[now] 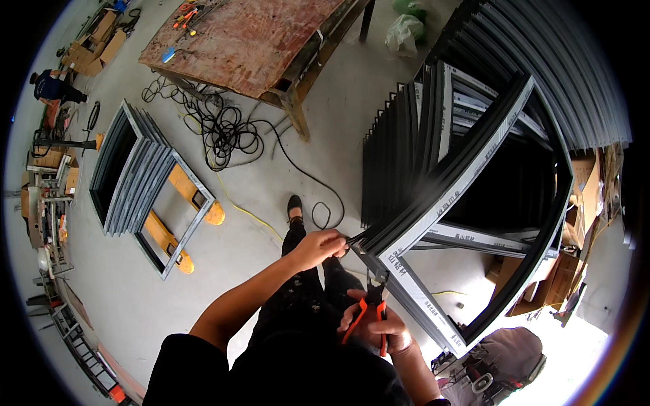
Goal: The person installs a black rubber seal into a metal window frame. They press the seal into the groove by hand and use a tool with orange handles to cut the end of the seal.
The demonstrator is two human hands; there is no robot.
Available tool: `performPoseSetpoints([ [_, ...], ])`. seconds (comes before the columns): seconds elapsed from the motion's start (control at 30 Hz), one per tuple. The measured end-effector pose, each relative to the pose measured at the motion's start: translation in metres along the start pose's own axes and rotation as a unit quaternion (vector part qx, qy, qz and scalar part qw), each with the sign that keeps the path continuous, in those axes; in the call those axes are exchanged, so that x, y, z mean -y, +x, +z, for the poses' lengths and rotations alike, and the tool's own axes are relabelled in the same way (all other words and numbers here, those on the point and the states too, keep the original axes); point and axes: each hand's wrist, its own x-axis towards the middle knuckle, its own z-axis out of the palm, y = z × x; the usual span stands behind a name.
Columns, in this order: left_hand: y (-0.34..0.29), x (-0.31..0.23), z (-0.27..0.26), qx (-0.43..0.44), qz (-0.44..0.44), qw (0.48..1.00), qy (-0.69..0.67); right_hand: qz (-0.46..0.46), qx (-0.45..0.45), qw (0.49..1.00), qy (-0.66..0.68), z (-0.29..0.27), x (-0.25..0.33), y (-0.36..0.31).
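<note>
My left hand (315, 249) is closed in a pinch beside the near left corner of a metal frame (425, 306). A thin black strip (351, 239) runs from its fingertips to the frame's edge. My right hand (391, 333) grips pliers (367, 318) with orange-red and black handles. The dark jaws point up and away from me, close against the frame's left side; whether they bite on anything cannot be made out. The grey frame has white printed film on its face and leans on a stack of similar dark frames (389, 152).
At left, more frames (135, 176) rest on a yellow pallet jack (166, 233). Tangled black cable (227, 135) lies on the floor below a worn reddish table (237, 40). Cardboard boxes (542, 287) stand at right. A person (54, 88) is far left.
</note>
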Motion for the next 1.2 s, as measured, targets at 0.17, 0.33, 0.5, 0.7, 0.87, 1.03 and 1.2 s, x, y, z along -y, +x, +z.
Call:
performPoseSetpoints([
  [0.17,-0.01,-0.017,0.015,-0.084,-0.069,0.989,0.101,-0.029,-0.22,0.833,-0.507,-0.017,-0.003,0.015],
  [0.33,-0.007,-0.012,0.024,-0.107,-0.087,0.989,0.051,-0.068,-0.277,0.757,-0.588,-0.041,-0.015,0.034],
  [0.5,-0.006,-0.013,0.021,-0.111,-0.063,0.985,0.118,-0.132,-0.3,0.707,-0.627,-0.057,-0.019,0.052],
  [0.7,-0.008,-0.032,0.019,-0.141,0.054,0.956,0.25,-0.114,-0.286,0.705,-0.639,-0.053,-0.011,0.059],
  [0.87,-0.006,-0.035,0.009,-0.152,0.168,0.924,0.307,-0.101,-0.281,0.716,-0.632,-0.05,-0.009,0.067],
  [1.03,-0.004,-0.045,0.002,-0.142,0.207,0.894,0.37,-0.118,-0.285,0.709,-0.634,-0.044,-0.008,0.073],
  [1.2,-0.003,-0.05,0.001,-0.134,0.222,0.879,0.4,-0.171,-0.298,0.676,-0.652,-0.042,-0.012,0.076],
])
